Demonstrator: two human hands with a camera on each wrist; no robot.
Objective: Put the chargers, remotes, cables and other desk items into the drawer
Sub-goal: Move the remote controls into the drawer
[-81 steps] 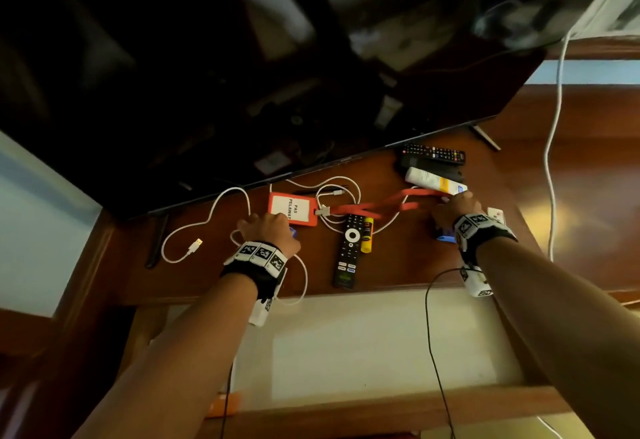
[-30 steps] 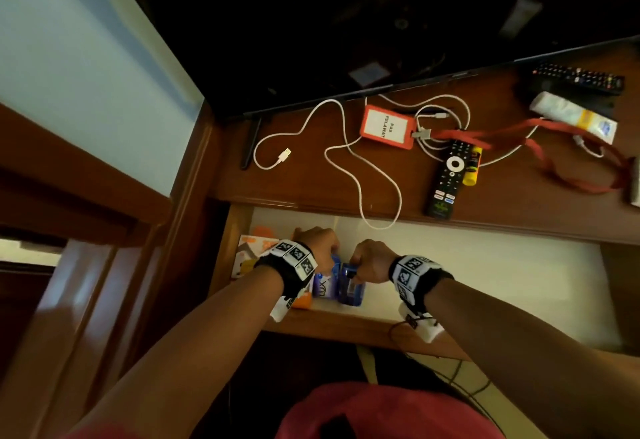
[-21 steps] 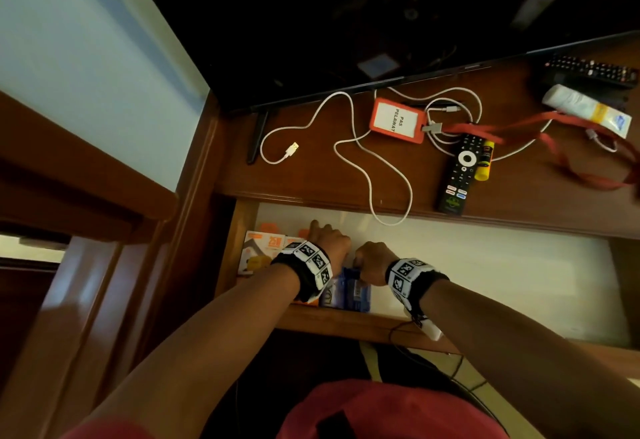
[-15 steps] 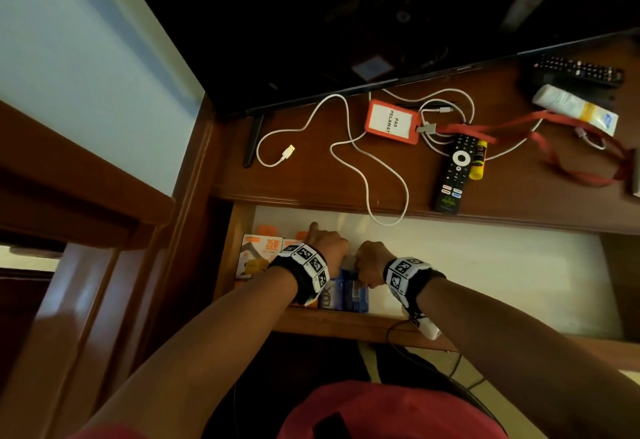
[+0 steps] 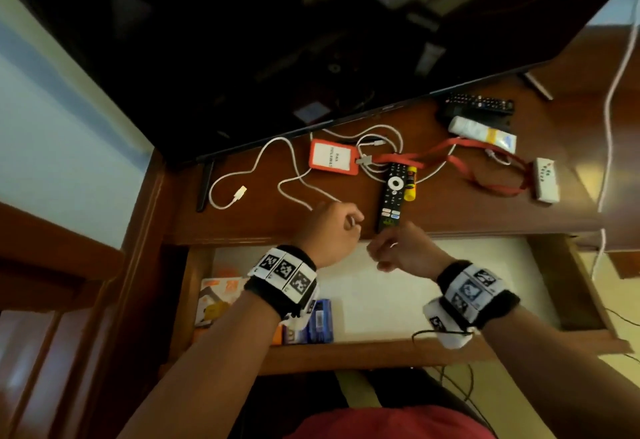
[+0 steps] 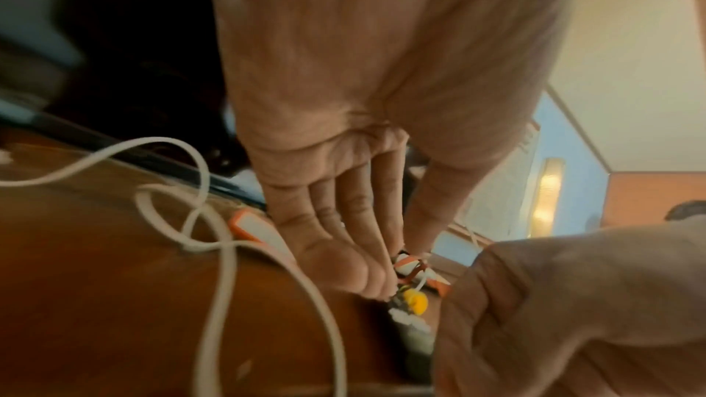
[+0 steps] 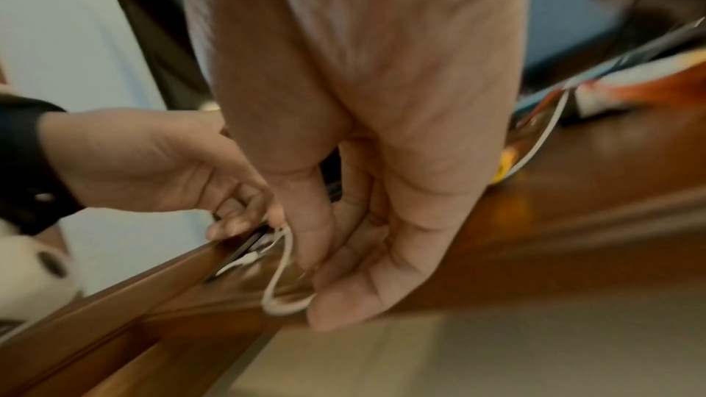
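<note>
- Both hands are at the front edge of the bench (image 5: 263,220), right over the open drawer (image 5: 381,352).
- Left hand (image 5: 330,229): fingers curled in a loose fist beside the white cable (image 5: 291,175); from its wrist camera the fingertips press together at the cable's near loop, though blur hides whether they truly pinch it.
- Right hand (image 5: 398,248): thumb and fingers bent, with a loop of that white cable caught between them in the right wrist view.
- The cable snakes back across the bench, its plug end lying free to the left.
- On the bench: the black remote (image 5: 391,196) just beyond the hands, a yellow stick (image 5: 411,183) touching its right side, an orange badge holder (image 5: 334,157) with its red lanyard (image 5: 485,175), a white tube (image 5: 481,133), a second remote (image 5: 479,106) and a white adapter (image 5: 546,180) far right.
- In the drawer, at the left: a blue box (image 5: 320,321) and an orange-and-white box (image 5: 216,300).
</note>
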